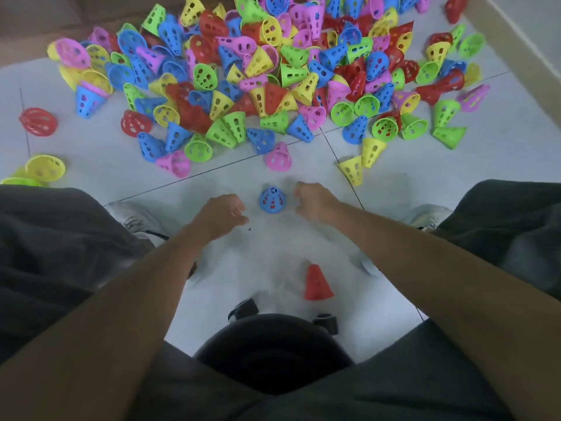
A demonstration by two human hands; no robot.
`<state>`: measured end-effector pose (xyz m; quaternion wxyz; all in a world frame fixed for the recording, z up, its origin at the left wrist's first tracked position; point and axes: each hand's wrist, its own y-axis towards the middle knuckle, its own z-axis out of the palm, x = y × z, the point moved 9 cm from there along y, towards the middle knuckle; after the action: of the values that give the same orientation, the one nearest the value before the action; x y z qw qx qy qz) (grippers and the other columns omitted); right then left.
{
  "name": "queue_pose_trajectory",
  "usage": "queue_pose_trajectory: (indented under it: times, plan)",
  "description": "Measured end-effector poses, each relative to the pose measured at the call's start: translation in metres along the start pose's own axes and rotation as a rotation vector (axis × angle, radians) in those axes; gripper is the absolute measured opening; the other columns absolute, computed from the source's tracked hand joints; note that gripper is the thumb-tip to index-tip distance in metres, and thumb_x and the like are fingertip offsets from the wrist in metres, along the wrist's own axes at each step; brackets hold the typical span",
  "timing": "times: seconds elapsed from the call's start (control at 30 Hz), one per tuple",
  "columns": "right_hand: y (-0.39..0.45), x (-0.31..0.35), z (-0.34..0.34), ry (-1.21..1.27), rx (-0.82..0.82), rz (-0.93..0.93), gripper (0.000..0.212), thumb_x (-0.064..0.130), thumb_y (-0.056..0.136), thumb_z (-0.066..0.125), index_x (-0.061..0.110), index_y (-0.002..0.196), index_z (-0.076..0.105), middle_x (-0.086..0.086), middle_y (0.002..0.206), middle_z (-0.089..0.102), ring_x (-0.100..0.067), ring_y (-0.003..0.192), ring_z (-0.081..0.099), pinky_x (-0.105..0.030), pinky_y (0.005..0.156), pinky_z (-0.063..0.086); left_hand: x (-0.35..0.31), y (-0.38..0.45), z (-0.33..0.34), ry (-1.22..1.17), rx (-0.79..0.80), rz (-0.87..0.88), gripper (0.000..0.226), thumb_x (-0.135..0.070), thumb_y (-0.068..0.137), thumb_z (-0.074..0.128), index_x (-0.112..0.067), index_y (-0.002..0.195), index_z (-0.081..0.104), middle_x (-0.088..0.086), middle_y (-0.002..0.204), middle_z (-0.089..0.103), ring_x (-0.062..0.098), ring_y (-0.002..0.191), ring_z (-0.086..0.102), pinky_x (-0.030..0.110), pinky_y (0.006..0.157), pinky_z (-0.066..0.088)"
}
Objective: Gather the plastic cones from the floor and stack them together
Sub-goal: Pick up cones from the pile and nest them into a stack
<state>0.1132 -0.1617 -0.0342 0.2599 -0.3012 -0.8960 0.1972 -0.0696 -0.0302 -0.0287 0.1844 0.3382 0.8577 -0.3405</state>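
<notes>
A big pile of cones is lying on the floor at the far side, away from the person. The cones are red, blue, green, yellow and pink, and they are tipping every which way. A few are sitting apart from the pile, like a pink cone and a yellow cone near the front edge.

The floor is made of pale, smooth tiles with thin dark lines between them. It is looking hard and slick, so a cone could slide if pushed. The person is sitting on a black seat with small wheels, knees spread wide, and there is open floor between the legs.

A red cone is standing upright, close to the seat and behind both hands.

The blue cone is standing on its wide end, tip pointing up, right between the two hands. Something red is showing through its holes, maybe another cone tucked inside, but the view is too blurry to be sure.

The left hand is sitting just beside the blue cone, on its left. Its fingers are curling loosely and holding nothing. The right hand is just beside the cone on the other side, also loosely curled and holding nothing. Neither hand is touching the cone. The right hand is looking a little nearer to it, so it seems best placed to reach sideways and take the cone.
</notes>
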Motion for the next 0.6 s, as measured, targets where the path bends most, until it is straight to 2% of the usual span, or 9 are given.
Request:
queue_pose_trajectory:
  times: [0.1,0.17,0.2,0.27,0.33,0.4,0.5,0.6]
  plan:
    - [-0.024,-0.027,0.031,-0.072,0.18,0.125,0.038,0.032,0.085,0.071,0.005,0.109,0.062,-0.015,0.11,0.066,-0.033,0.105,0.065,-0.035,0.085,0.054,0.006,0.003,0.005,0.013,0.014,-0.025,0.03,-0.03,0.083,0.081,-0.011,0.105,0.071,0.005,0.109,0.073,0.026,0.106,0.066,0.034,0.097,0.047]
    - [-0.041,-0.042,0.05,-0.078,0.318,0.211,0.044,0.045,0.083,0.072,0.003,0.086,0.06,-0.014,0.085,0.069,-0.033,0.083,0.072,-0.037,0.077,0.059,0.012,0.004,0.008,-0.008,0.011,-0.05,0.036,-0.036,0.08,0.08,-0.012,0.106,0.071,0.008,0.111,0.073,0.028,0.108,0.065,0.036,0.097,0.047]
    - [-0.049,-0.048,0.059,-0.048,0.369,0.26,0.048,0.051,0.081,0.072,0.004,0.082,0.058,-0.014,0.08,0.069,-0.032,0.075,0.073,-0.039,0.073,0.062,0.014,0.004,0.01,-0.005,0.016,-0.056,0.036,-0.033,0.082,0.08,-0.011,0.108,0.071,0.009,0.112,0.072,0.029,0.11,0.064,0.036,0.098,0.046]
    - [-0.063,-0.06,0.073,-0.007,0.464,0.358,0.058,0.06,0.081,0.069,0.003,0.091,0.061,-0.017,0.09,0.071,-0.032,0.075,0.074,-0.042,0.075,0.063,0.019,0.004,0.012,0.005,0.014,-0.073,0.032,-0.027,0.086,0.078,-0.01,0.112,0.071,0.01,0.115,0.071,0.03,0.112,0.063,0.036,0.099,0.046]
    - [-0.074,-0.068,0.088,0.008,0.577,0.43,0.073,0.066,0.082,0.066,0.0,0.113,0.059,-0.021,0.1,0.071,-0.034,0.081,0.074,-0.045,0.082,0.061,0.024,0.005,0.011,-0.019,-0.005,-0.093,0.03,-0.028,0.086,0.078,-0.012,0.11,0.071,0.009,0.114,0.071,0.03,0.111,0.063,0.037,0.099,0.046]
    - [-0.083,-0.071,0.104,0.044,0.679,0.487,0.078,0.065,0.082,0.067,0.004,0.127,0.051,-0.025,0.107,0.067,-0.035,0.084,0.072,-0.046,0.085,0.06,0.027,0.006,0.01,-0.042,-0.017,-0.115,0.029,-0.029,0.085,0.078,-0.014,0.109,0.071,0.008,0.113,0.071,0.029,0.11,0.064,0.036,0.098,0.047]
    - [-0.087,-0.073,0.12,0.066,0.712,0.519,0.068,0.047,0.082,0.076,-0.002,0.124,0.054,-0.025,0.107,0.066,-0.038,0.082,0.073,-0.048,0.079,0.061,0.035,0.008,0.008,-0.079,-0.026,-0.155,0.029,-0.029,0.086,0.078,-0.014,0.11,0.071,0.006,0.111,0.071,0.027,0.108,0.064,0.033,0.094,0.046]
    - [-0.082,-0.066,0.121,0.077,0.657,0.464,0.046,0.025,0.084,0.078,-0.003,0.115,0.059,-0.02,0.102,0.068,-0.034,0.08,0.074,-0.045,0.073,0.063,0.04,0.01,0.004,-0.105,-0.047,-0.181,0.03,-0.028,0.086,0.078,-0.012,0.11,0.072,0.007,0.107,0.071,0.026,0.105,0.064,0.028,0.088,0.043]
